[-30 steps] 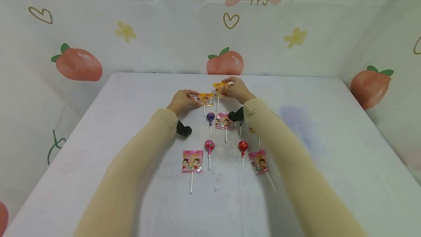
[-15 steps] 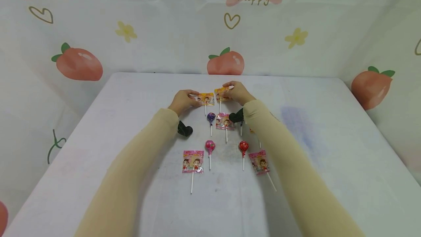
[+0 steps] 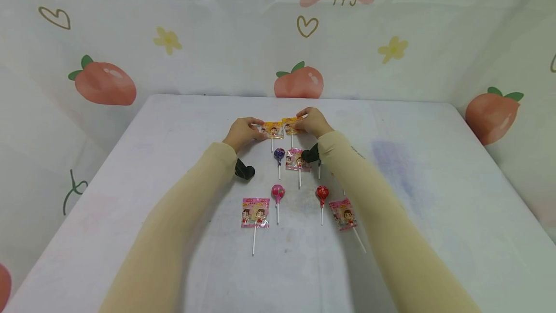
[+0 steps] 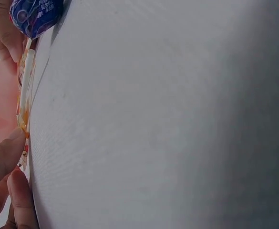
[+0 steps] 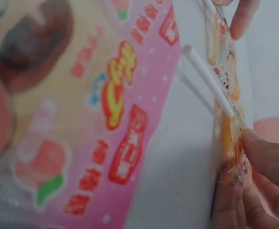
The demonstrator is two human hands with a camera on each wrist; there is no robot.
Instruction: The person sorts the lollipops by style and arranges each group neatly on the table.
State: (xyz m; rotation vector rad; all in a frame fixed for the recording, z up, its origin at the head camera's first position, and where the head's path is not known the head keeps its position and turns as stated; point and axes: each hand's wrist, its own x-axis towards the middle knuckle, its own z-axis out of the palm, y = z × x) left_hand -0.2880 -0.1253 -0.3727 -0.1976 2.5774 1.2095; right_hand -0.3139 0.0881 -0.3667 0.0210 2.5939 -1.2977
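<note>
Near the far edge of the table, my left hand (image 3: 243, 132) pinches the left side of a lollipop in a flat orange wrapper (image 3: 272, 130). Its white stick points toward me. Just to the right, my right hand (image 3: 314, 122) pinches a second orange-wrapped lollipop (image 3: 288, 126) between thumb and fingers. The two wrappers lie side by side with their edges very close. A purple-blue round lollipop (image 3: 279, 154) and a pink-wrapped lollipop (image 3: 294, 159) lie just nearer to me. In the right wrist view, the right thumb (image 5: 268, 155) lies on the wrapper's edge.
Closer to me lie a pink round lollipop (image 3: 278, 192), a red round lollipop (image 3: 322, 192) and two pink-wrapped ones, left (image 3: 255, 213) and right (image 3: 344, 214). My right forearm and a dark wrist strap (image 3: 310, 154) partly hide other lollipops. A patterned cloth (image 3: 243, 37) hangs behind the white table.
My right hand has lowered its orange-wrapped lollipop slightly toward me and level with the other one. My left hand has stayed almost in place.
</note>
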